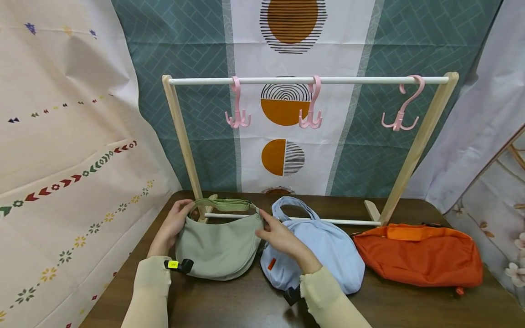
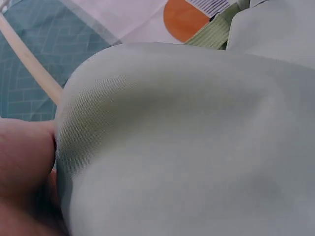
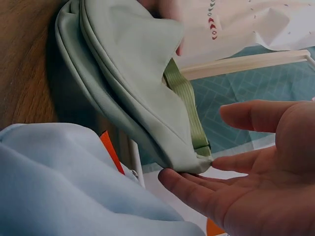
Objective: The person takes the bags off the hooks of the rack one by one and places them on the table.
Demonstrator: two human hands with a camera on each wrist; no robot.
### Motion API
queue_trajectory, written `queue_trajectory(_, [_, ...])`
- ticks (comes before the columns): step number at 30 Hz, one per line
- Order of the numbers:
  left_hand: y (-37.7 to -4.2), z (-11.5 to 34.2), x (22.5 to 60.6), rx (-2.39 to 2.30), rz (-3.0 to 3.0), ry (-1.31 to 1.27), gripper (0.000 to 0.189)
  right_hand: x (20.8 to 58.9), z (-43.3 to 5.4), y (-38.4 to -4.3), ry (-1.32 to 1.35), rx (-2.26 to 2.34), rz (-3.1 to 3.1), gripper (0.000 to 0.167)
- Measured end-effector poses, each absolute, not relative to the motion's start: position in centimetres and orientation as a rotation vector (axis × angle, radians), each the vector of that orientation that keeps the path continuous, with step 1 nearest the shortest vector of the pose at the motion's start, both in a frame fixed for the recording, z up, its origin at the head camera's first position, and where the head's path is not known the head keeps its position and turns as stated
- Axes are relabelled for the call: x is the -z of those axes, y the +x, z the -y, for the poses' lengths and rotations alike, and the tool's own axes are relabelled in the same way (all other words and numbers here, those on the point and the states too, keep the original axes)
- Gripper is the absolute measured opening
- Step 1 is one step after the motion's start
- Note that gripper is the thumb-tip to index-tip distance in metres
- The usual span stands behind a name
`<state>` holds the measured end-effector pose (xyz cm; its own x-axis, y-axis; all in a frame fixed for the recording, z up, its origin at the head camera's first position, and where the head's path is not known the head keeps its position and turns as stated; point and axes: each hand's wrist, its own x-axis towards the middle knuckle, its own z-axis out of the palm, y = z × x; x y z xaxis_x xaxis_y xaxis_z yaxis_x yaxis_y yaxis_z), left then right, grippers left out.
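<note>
A sage-green shoulder bag stands tilted up at the table's left, its webbing strap arched over the top. My left hand grips its upper left corner, where the strap begins. In the left wrist view the bag's smooth panel covers most of the picture. At the opposite upper corner, my right hand touches the bag with extended fingers. The right wrist view shows its thumb apart from the fabric. Right beside it lies a light-blue bag, partly behind my right forearm.
A wooden rack with a white top rail stands behind the bags. Three pink hooks, left, middle and right, hang from it. An orange-red bag lies at the right of the brown table.
</note>
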<state>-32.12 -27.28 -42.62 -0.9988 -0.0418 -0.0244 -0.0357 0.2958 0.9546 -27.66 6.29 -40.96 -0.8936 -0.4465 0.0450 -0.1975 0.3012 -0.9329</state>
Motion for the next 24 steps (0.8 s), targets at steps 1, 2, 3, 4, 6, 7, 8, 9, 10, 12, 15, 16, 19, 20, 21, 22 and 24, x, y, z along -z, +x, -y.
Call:
queue_trajectory(1, [-32.1, 27.4, 42.7, 1.856, 2.541, 0.067, 0.058, 41.0, -6.3, -27.6, -0.595, 1.626, -2.342, 0.072])
queue_trajectory(2, [-32.2, 27.4, 42.7, 1.863, 2.554, 0.057, 0.06, 41.0, -6.2, -27.6, -0.603, 1.617, -2.347, 0.072])
queue_trajectory(3, [-32.2, 27.5, 42.8, 1.868, 2.565, 0.044, 0.062, 41.1, -6.2, -27.6, -0.612, 1.605, -2.355, 0.072])
queue_trajectory(4, [-32.2, 27.6, 42.8, 1.871, 2.58, 0.031, 0.064, 41.1, -6.2, -27.6, -0.619, 1.592, -2.361, 0.073])
queue_trajectory(6, [-32.3, 27.7, 43.0, 1.868, 2.608, -0.002, 0.067, 41.3, -6.2, -27.7, -0.629, 1.562, -2.38, 0.073])
queue_trajectory(7, [-32.4, 27.8, 43.1, 1.864, 2.621, -0.03, 0.068, 41.3, -6.2, -27.7, -0.632, 1.538, -2.397, 0.073])
queue_trajectory(8, [-32.4, 27.9, 43.1, 1.865, 2.63, -0.054, 0.068, 41.4, -6.2, -27.7, -0.635, 1.517, -2.411, 0.073])
queue_trajectory(9, [-32.5, 27.9, 43.2, 1.861, 2.64, -0.072, 0.069, 41.4, -6.2, -27.7, -0.64, 1.501, -2.42, 0.073])
queue_trajectory(10, [-32.5, 27.9, 43.3, 1.854, 2.651, -0.083, 0.068, 41.5, -6.2, -27.6, -0.64, 1.486, -2.426, 0.073])
queue_trajectory(12, [-32.6, 28.0, 43.4, 1.848, 2.668, -0.104, 0.068, 41.6, -6.2, -27.7, -0.654, 1.463, -2.441, 0.071])
queue_trajectory(15, [-32.5, 28.0, 43.6, 1.835, 2.696, -0.091, 0.068, 41.9, -6.1, -27.7, -0.654, 1.447, -2.436, 0.069])
queue_trajectory(16, [-32.5, 27.9, 43.6, 1.836, 2.704, -0.084, 0.068, 42.0, -6.0, -27.6, -0.65, 1.449, -2.427, 0.068])
queue_trajectory(19, [-32.4, 27.9, 43.8, 1.839, 2.717, -0.062, 0.067, 42.3, -5.8, -27.6, -0.641, 1.465, -2.396, 0.067])
queue_trajectory(20, [-32.4, 27.8, 43.8, 1.843, 2.716, -0.053, 0.067, 42.4, -5.7, -27.5, -0.634, 1.468, -2.39, 0.067])
queue_trajectory(21, [-32.4, 27.8, 43.8, 1.842, 2.719, -0.049, 0.067, 42.5, -5.6, -27.5, -0.632, 1.475, -2.382, 0.067])
queue_trajectory(22, [-32.4, 27.8, 43.8, 1.841, 2.721, -0.045, 0.066, 42.6, -5.5, -27.5, -0.632, 1.474, -2.385, 0.067])
queue_trajectory(24, [-32.3, 27.7, 43.9, 1.834, 2.729, -0.032, 0.066, 42.8, -5.4, -27.4, -0.636, 1.458, -2.401, 0.067])
